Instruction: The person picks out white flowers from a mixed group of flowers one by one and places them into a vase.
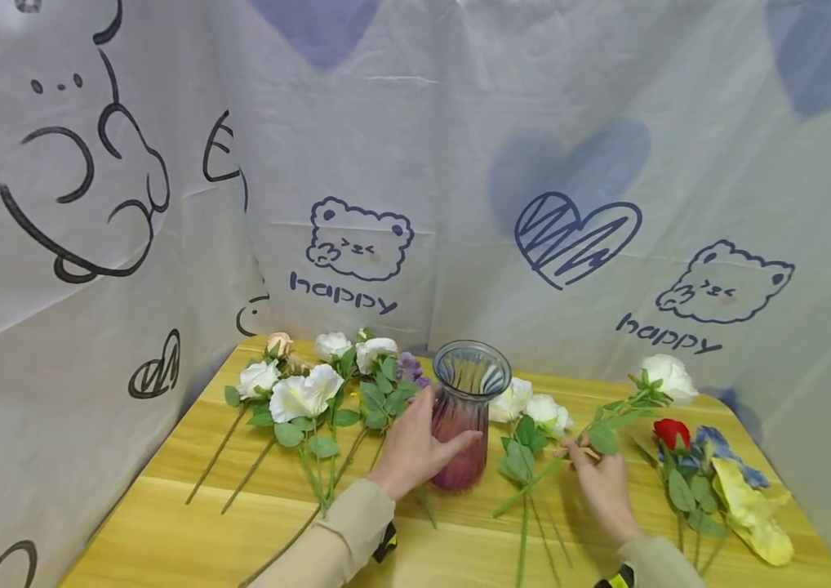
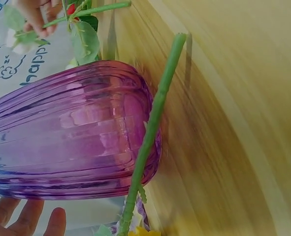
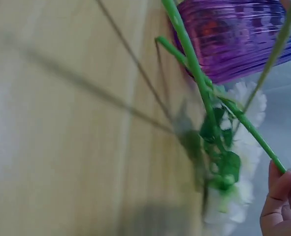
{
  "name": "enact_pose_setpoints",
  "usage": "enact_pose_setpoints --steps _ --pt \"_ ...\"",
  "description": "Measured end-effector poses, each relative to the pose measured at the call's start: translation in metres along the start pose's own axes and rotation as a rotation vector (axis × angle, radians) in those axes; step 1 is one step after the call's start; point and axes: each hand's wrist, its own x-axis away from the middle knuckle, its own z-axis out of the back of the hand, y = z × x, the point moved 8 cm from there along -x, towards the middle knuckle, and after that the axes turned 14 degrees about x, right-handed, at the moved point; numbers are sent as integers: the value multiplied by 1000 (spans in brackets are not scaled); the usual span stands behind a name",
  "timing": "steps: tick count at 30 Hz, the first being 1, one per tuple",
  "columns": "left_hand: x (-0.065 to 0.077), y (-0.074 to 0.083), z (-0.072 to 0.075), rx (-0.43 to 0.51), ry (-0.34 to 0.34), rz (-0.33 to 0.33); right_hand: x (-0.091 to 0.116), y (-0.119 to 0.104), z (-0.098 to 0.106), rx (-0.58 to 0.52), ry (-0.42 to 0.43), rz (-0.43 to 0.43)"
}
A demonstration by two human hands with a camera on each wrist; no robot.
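Note:
A ribbed glass vase (image 1: pixel 461 416), clear at the rim and pink-purple below, stands upright on the table. My left hand (image 1: pixel 415 449) holds its left side, thumb across the front; in the left wrist view the fingers (image 2: pixel 29 216) show along the vase's edge. To the right, my right hand (image 1: pixel 602 486) pinches the green stem of a white rose (image 1: pixel 668 379) between thumb and fingertips. The rose is raised and tilted, bloom to the upper right and cut stem end toward the vase. In the right wrist view, the pinched stem (image 3: pixel 256 135) crosses another green stem.
Several white flowers (image 1: pixel 305 394) with leaves and long stems lie left of the vase, with a purple flower (image 1: pixel 410 367). White flowers (image 1: pixel 549 414) lie right of it. Farther right are a red rose (image 1: pixel 671 434), a blue flower and a yellow flower (image 1: pixel 749 510). Printed cloth (image 1: pixel 445 163) hangs behind the table.

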Motion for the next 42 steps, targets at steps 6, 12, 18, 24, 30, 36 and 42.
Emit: enact_pose_setpoints --steps 6,12,18,24,30,36,42 --pt "0 -2 -1 -2 3 3 0 -26 20 99 130 141" --pt "0 -2 0 5 6 2 -1 -54 30 139 176 234" --pt "0 -3 -2 11 -8 14 -4 -83 39 104 208 303" --pt "-1 -4 -1 11 10 18 -16 -120 45 32 203 392" --pt "-1 -5 -1 12 7 22 -26 -161 53 -91 208 444" --pt "-1 -5 -1 15 9 13 -27 -213 69 -246 249 596" --pt "-1 -5 0 10 15 -3 -26 -251 83 -304 295 674"
